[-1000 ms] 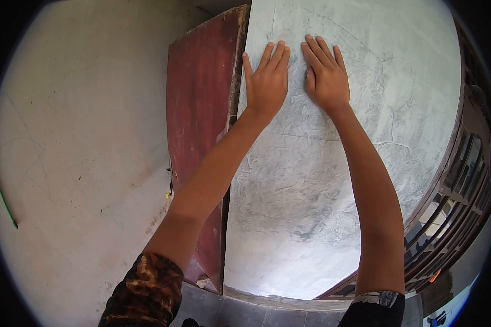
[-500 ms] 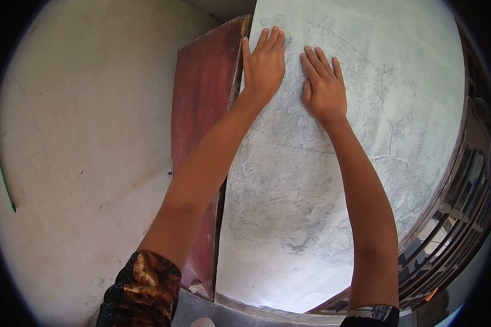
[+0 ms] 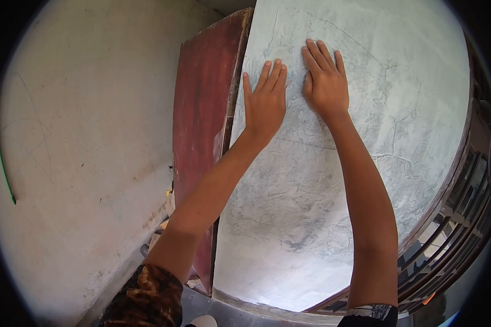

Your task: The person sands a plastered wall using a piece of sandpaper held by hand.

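Note:
Both hands rest on a pale, wrinkled, grey-green wall surface (image 3: pixel 305 180). My left hand (image 3: pixel 265 103) lies flat near the wall's left edge, fingers spread and pointing up, with nothing in it. Slightly higher and to the right, my right hand (image 3: pixel 328 82) also lies on the surface, its fingers stretched out and its thumb beside the palm. The two hands are apart. Just left of my left hand stands a dark red wooden panel (image 3: pixel 204 92), partly covered lower down by my left forearm.
A plain beige wall (image 3: pixel 87 136) with a green strip (image 3: pixel 4 169) fills the left side. Dark window bars (image 3: pixel 447 234) curve along the right. Grey floor tiles (image 3: pixel 229 315) and a white rounded object (image 3: pixel 204 321) show at the bottom.
My left hand has slid down the surface, now lower than my right hand. My right hand has shifted slightly up. More of the clutter behind the red panel's lower left edge shows.

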The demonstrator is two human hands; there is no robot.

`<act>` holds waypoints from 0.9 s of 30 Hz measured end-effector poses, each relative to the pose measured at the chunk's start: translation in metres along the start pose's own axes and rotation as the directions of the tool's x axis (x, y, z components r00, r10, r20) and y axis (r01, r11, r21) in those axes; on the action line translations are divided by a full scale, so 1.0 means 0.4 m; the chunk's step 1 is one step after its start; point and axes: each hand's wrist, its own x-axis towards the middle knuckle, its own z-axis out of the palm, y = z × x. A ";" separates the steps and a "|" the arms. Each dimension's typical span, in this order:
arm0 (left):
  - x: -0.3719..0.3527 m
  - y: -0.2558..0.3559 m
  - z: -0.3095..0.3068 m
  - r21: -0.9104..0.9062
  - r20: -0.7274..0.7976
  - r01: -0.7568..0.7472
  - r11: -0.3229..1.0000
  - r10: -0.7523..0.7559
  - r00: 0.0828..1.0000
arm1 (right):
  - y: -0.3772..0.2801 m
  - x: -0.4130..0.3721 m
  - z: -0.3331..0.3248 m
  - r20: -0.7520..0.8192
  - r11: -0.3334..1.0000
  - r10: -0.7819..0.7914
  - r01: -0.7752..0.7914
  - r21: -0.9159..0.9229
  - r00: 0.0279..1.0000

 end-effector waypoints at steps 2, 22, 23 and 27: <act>-0.024 0.006 -0.008 0.019 0.046 -0.005 1.000 0.004 0.999 | 0.001 0.002 0.000 -0.020 1.000 -0.009 0.009 -0.010 1.000; -0.025 0.039 0.006 -0.013 0.014 0.095 0.995 -0.095 0.995 | -0.001 -0.002 0.001 -0.018 1.000 -0.013 0.013 -0.010 1.000; -0.006 0.031 0.011 -0.012 0.009 0.085 0.996 -0.085 0.996 | 0.002 0.002 0.001 -0.028 1.000 -0.011 0.011 -0.020 1.000; 0.165 -0.025 0.051 -0.037 -0.084 0.077 0.996 -0.080 0.993 | -0.001 0.007 0.002 -0.028 1.000 -0.006 0.006 -0.017 1.000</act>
